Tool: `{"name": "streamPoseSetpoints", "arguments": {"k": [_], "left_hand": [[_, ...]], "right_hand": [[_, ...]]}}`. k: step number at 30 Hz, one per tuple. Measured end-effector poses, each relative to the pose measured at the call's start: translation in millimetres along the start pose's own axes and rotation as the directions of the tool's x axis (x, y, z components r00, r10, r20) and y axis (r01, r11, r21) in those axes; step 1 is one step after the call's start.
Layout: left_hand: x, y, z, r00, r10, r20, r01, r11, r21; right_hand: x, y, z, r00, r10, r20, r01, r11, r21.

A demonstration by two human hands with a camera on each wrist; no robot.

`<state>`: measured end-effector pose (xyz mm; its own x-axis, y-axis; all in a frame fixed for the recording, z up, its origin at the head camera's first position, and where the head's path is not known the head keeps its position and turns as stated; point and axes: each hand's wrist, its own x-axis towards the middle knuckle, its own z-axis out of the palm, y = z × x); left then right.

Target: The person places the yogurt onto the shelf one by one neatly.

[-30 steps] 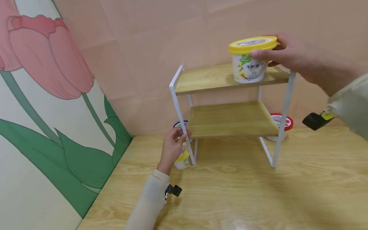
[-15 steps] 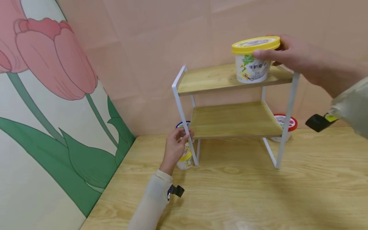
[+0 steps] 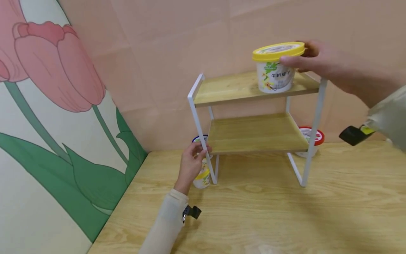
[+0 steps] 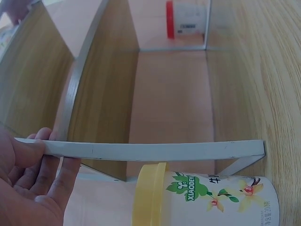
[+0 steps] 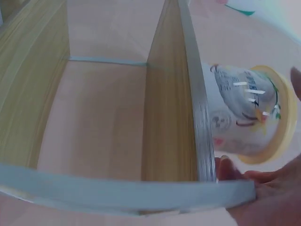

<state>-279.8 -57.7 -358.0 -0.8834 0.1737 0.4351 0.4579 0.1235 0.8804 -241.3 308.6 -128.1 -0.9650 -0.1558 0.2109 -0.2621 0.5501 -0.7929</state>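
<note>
My right hand (image 3: 330,65) grips a white paper tub with a yellow lid (image 3: 275,76), thumb in front and fingers behind. The tub is upright at the front of the top board (image 3: 225,86) of a two-tier shelf rack, right of its middle. In the right wrist view the tub's base (image 5: 218,108) meets the board's edge. My left hand (image 3: 188,167) pinches the rack's white front left post (image 3: 198,121) near the lower board (image 3: 257,134). Just beyond that post, partly hidden, stands another yellow-lidded tub (image 4: 211,200).
A blue-lidded tub (image 3: 195,139) shows partly behind my left hand. Behind the rack's right side sits a red-lidded tub (image 3: 312,139). The rack stands on a wooden table (image 3: 253,211) before a pink wall covering (image 3: 165,70); a tulip-painted panel (image 3: 60,123) is at left.
</note>
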Motion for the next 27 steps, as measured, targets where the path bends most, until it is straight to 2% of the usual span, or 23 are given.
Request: {"name": "streamPoseSetpoints", "arguments": {"k": [3,5,8,10,12,14,15,17,19,22,24,27], "left_hand": [[-1.6,0.1,-2.0,1.0,0.0,-0.001,0.0,1.0,0.008],[-2.4,0.8,-3.0,1.0,0.0,-0.002,0.0,1.0,0.008],[-1.7,1.8,-4.1,1.0,-0.001,-0.005,0.001,1.0,0.007],[-0.2,2.0,-4.6,1.0,0.006,-0.009,-0.006,1.0,0.006],[1.6,1.3,-4.7,1.0,0.016,-0.01,-0.016,1.0,0.005],[1.7,0.3,-5.0,1.0,0.021,-0.006,-0.021,1.0,0.009],[1.3,-0.5,-5.1,1.0,0.021,-0.002,-0.021,1.0,0.012],[-0.3,-2.0,-5.4,1.0,0.012,0.004,-0.012,1.0,0.021],[-2.5,-2.5,-5.8,1.0,0.006,0.007,-0.006,0.999,0.037],[-3.7,-2.8,-6.4,1.0,0.009,0.002,-0.009,0.999,0.048],[-3.3,-2.2,-7.0,1.0,0.011,0.004,-0.011,0.999,0.043],[-1.7,-1.2,-7.2,1.0,0.01,0.001,-0.011,0.999,0.036]], "right_hand": [[-4.8,9.5,-5.8,0.998,-0.025,-0.058,0.03,0.995,0.096],[-11.2,16.7,-10.2,0.993,-0.014,-0.114,0.03,0.989,0.142],[-19.8,29.2,-14.8,0.978,-0.041,-0.203,0.08,0.979,0.187],[-22.7,39.5,-16.6,0.966,-0.07,-0.248,0.135,0.956,0.259],[-25.7,52.7,-16.9,0.959,-0.092,-0.267,0.171,0.941,0.29],[-29.1,69.0,-14.7,0.963,-0.077,-0.259,0.15,0.949,0.276],[-31.1,78.9,-12.6,0.968,-0.063,-0.242,0.128,0.957,0.259],[-36.3,99.3,-7.1,0.977,-0.007,-0.212,0.038,0.989,0.143],[-39.5,119.7,-1.1,0.983,0.062,-0.174,-0.06,0.998,0.016],[-41.2,147.0,5.8,0.982,0.152,-0.111,-0.168,0.975,-0.146],[-41.3,161.2,8.8,0.98,0.187,-0.063,-0.197,0.95,-0.24],[-39.6,180.0,13.9,0.978,0.21,-0.024,-0.206,0.926,-0.315]]}}
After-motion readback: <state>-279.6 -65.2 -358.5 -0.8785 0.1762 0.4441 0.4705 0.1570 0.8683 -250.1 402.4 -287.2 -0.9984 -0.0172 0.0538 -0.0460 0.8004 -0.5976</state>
